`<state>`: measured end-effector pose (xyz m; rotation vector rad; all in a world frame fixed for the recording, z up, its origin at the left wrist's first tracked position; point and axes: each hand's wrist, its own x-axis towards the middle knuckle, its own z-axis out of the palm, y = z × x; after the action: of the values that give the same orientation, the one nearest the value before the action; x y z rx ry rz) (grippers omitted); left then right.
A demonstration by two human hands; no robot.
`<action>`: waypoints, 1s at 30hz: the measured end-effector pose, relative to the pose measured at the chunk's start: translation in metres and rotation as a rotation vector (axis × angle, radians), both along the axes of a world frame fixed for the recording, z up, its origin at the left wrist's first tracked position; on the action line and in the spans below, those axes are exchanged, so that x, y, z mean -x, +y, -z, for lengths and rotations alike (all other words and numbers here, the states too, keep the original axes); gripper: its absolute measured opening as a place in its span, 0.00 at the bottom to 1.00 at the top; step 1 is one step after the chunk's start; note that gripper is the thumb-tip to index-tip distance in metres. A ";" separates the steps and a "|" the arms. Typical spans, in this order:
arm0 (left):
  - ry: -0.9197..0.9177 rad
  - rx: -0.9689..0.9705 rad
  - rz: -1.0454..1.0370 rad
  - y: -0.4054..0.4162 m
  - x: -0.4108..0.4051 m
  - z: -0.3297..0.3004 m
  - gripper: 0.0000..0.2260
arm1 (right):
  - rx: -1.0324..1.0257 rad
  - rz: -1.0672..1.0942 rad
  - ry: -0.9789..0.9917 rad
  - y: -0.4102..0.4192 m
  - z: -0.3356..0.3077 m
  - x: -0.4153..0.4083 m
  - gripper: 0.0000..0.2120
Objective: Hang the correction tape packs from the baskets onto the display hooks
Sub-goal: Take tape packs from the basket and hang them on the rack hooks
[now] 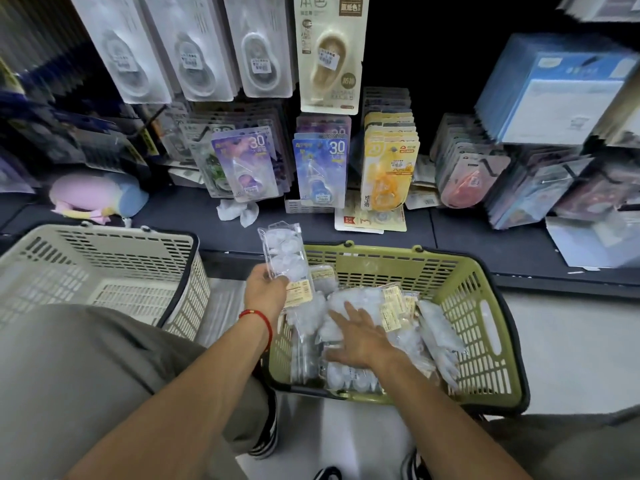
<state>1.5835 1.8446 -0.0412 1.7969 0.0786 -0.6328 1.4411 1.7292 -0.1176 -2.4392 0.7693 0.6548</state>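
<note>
Pack [284, 254] in left hand [265, 289], upright.

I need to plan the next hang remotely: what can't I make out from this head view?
- Display hooks: hidden behind the hanging packs.
- Labels on the clear pack in the left hand: too small.
- Bottom of the green basket: covered by packs and the right hand.
- Right-hand packs: blurred.
</note>
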 end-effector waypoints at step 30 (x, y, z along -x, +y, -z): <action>0.526 0.406 0.004 -0.012 0.074 0.020 0.16 | -0.685 1.349 -1.028 -0.015 -0.045 0.022 0.14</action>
<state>1.5096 1.8329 -0.0610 1.2100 0.2814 -1.0328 1.4189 1.7147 -0.0727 -0.9295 1.1514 -0.7024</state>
